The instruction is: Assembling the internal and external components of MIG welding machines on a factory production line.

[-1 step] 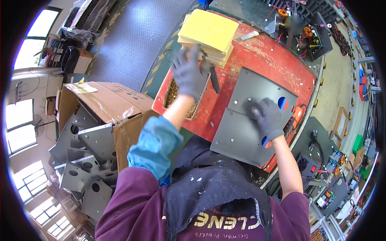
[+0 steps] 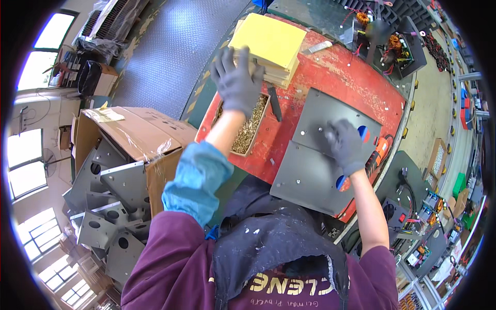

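Observation:
My left hand [image 2: 237, 85], in a dark grey glove, hovers over the far end of a narrow tray [image 2: 267, 106] of small brass-coloured fasteners. Its fingers are spread, with nothing visible in them, beside a stack of yellow sheets [image 2: 268, 39]. Two dark grey metal plates lie on the red worktable: a far plate [image 2: 330, 111] and a near plate [image 2: 297, 165], each with a round hole at its right side. Above them is my gloved right hand [image 2: 345, 147], its fingers curled together; whatever they hold, if anything, cannot be made out.
An orange-and-black power tool [image 2: 380, 152] lies along the plates' right edge. A black bar-shaped tool [image 2: 275, 103] rests beside the tray, and a cutter knife [image 2: 316, 47] lies farther back. At left stands a cardboard box [image 2: 150, 132] full of grey metal parts. Electronic assemblies [image 2: 398, 46] sit at far right.
My left hand has moved slightly away and to the left, its fingers spreading and more of the tray's contents showing. My right hand has shifted slightly.

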A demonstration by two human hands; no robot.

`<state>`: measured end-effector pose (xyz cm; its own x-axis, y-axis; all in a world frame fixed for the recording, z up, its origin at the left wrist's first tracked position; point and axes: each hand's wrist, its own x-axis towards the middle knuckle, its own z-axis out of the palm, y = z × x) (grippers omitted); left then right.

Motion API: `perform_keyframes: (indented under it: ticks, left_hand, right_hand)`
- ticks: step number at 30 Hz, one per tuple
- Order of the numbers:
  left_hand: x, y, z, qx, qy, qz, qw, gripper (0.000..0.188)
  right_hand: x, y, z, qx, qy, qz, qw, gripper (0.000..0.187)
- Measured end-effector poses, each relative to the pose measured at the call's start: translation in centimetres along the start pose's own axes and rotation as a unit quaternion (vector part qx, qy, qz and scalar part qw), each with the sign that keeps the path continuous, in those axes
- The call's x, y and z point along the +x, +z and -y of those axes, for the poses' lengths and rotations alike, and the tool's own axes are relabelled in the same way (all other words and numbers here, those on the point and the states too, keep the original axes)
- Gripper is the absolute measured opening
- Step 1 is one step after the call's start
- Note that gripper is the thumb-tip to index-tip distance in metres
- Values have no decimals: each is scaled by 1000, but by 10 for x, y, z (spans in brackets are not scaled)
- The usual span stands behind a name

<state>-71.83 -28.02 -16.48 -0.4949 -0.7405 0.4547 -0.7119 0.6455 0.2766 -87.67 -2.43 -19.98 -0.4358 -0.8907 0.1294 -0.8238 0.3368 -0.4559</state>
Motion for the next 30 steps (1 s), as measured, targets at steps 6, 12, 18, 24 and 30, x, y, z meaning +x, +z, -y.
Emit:
perform_keyframes:
  ticks: [6, 12, 18, 24, 30]
  left_hand:
    - [31, 30, -44, -6, 202, 149, 968, 60]
    - [22, 12, -62, -95, 183, 96, 974, 52]
    - [-24, 21, -73, -335, -126, 311, 880, 37]
    - [-59, 51, -94, -140, -80, 477, 864, 36]
    - [-55, 57, -99, -102, -90, 510, 849, 39]
  right_hand:
    - [125, 9, 8, 320, 245, -83, 911, 31]
    - [137, -6, 10, 525, 256, -183, 791, 24]
    - [17, -15, -26, 431, 289, -164, 839, 27]
    - [-35, 14, -53, 226, 328, -176, 900, 22]
    - [-44, 26, -55, 190, 367, -152, 898, 24]
